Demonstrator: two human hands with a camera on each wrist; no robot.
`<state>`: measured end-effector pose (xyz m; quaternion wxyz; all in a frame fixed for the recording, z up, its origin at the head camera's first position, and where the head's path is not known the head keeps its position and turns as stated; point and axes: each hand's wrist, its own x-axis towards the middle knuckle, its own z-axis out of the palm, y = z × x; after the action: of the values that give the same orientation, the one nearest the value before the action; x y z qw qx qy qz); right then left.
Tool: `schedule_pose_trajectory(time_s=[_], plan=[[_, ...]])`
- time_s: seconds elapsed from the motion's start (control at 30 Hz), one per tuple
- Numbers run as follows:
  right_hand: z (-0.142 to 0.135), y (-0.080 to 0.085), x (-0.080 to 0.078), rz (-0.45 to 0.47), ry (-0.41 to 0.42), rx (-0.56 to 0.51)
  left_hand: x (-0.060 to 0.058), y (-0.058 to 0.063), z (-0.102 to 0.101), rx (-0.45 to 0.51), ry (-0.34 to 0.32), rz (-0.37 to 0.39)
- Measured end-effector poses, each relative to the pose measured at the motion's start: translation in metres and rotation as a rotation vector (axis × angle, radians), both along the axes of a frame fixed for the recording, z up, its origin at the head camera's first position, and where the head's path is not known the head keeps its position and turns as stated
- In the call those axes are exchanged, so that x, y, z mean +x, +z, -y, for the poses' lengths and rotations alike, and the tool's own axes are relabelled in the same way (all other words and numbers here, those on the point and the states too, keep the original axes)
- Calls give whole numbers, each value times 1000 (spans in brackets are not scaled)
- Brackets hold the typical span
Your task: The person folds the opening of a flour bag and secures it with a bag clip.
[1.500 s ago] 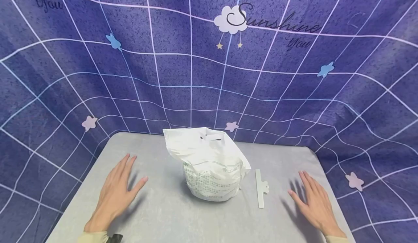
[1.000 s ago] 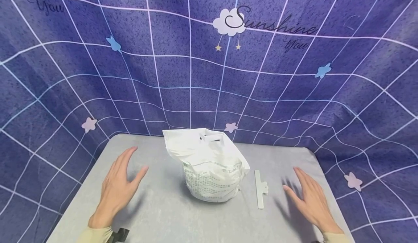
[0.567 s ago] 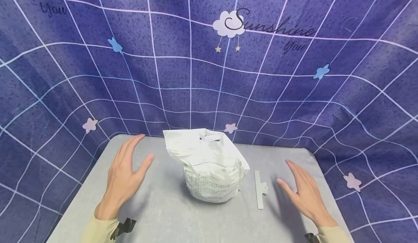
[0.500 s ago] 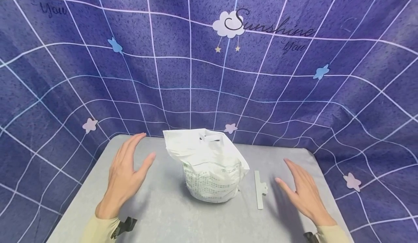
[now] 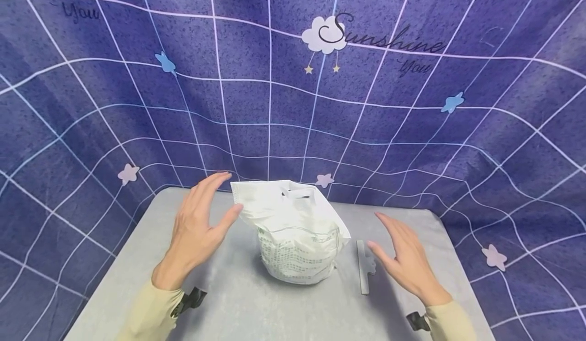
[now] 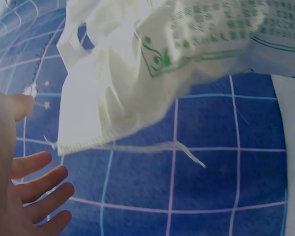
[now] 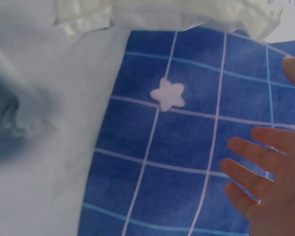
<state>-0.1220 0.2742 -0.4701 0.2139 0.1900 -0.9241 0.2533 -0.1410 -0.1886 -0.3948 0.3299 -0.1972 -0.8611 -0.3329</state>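
A white bag with green print and a cut-out handle at its folded top stands in the middle of the table. My left hand is raised at its left, fingers spread, the thumb close to the bag's upper corner; whether they touch cannot be told. In the left wrist view the bag shows a stitched edge and a loose thread. Right of the bag lies a flat pale sealing clip, partly in shadow. My right hand hovers beside and above the clip with fingers apart, holding nothing.
The grey table ends at a purple-blue curtain with grid lines, stars and lettering, which stands behind and along both sides. Black straps with small devices sit on both wrists.
Both hands have lifted and moved inward toward the bag, the left to the right and the right to the left over the clip. The bag and clip have stayed in place.
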Motion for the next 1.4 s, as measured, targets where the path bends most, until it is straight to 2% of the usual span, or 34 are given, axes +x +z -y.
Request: schedule_pose_trajectory(time_s=[0.17,0.37,0.57,0.77,1.4], plan=[[14,12,-2,-1,43,-8,-1,14,-17,-20,-51,-7],[30,22,-6,25,95,-43,-4,28,-41,-40,-146,-33],[46,29,-8,88,149,-66,-10,28,-62,-74,-216,-69],[56,31,-10,62,181,-95,-15,28,-75,-97,-258,-83],[63,31,-16,65,223,-121,-27,43,-112,-208,-322,-9]])
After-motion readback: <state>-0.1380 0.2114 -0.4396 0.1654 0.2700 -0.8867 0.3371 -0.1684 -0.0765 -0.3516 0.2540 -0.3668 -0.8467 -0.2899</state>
